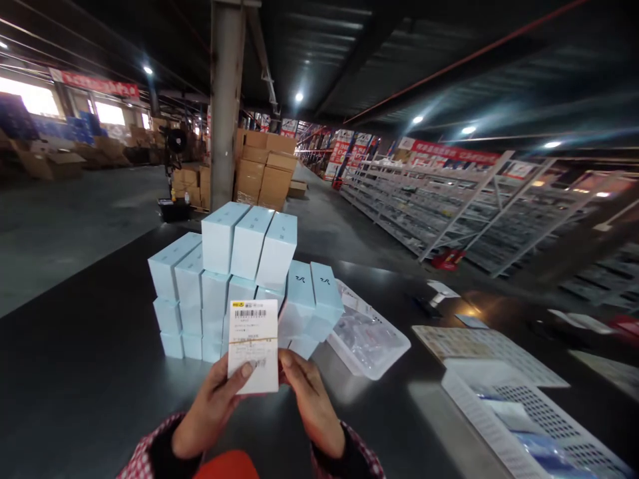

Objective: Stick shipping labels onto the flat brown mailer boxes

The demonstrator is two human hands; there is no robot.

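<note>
My left hand [210, 406] pinches a stack of barcoded slips [253, 366], thumb across its front; my right hand [313, 402] curls at its right edge, its grip unclear. The stack is upright before pale-blue boxes [278, 249].

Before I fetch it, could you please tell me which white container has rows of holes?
The basket at lower right is plainly perforated; the tray beside the stacked boxes shows no holes.
</note>
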